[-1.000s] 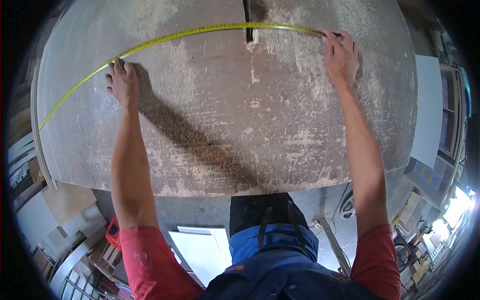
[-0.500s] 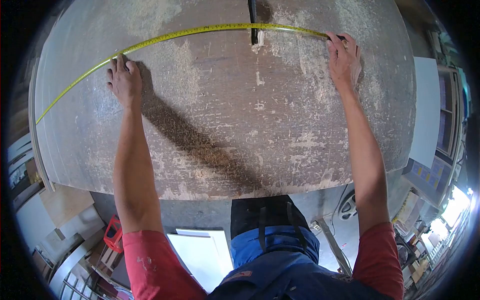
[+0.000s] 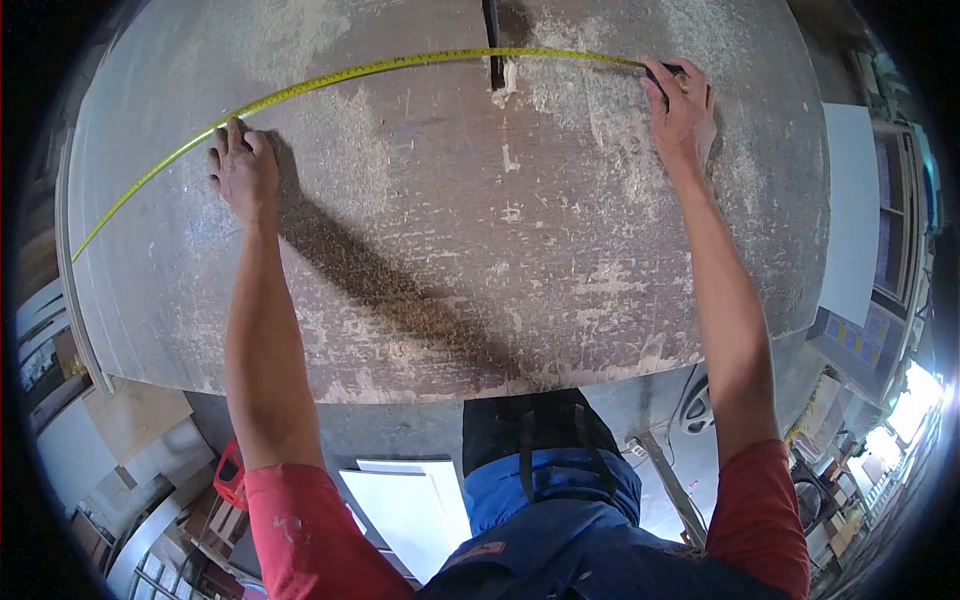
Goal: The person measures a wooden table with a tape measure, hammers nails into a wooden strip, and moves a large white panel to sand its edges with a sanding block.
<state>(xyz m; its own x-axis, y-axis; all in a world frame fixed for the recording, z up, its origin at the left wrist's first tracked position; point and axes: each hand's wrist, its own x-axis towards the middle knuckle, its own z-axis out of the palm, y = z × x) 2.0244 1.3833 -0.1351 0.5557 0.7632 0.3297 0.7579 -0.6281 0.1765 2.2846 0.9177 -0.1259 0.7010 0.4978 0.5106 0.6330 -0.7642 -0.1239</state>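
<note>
A yellow tape measure (image 3: pixel 400 63) is drawn out in a long curve across the worn wooden tabletop (image 3: pixel 480 260), reaching the board's left edge. My right hand (image 3: pixel 683 120) is closed around its dark case at the far right end; the fingers hide most of the case. At the left, my left hand (image 3: pixel 243 170) has its fingers bent and spread apart, with a fingertip touching the near edge of the tape blade. The thumb stands away from the fingers, and the underside of this hand is hidden.
A dark slot (image 3: pixel 494 50) cuts into the far part of the tabletop, under the tape. Sawdust (image 3: pixel 365 150) lies scattered over the surface. White panels (image 3: pixel 410 510) lie below the near edge, by a red plastic stool (image 3: pixel 230 475). A pale board (image 3: pixel 848 215) stands beyond the right edge.
The view has shifted slightly. Both hands keep nearly the same places along the tape, and the right fingers look slightly more bent around the case.
</note>
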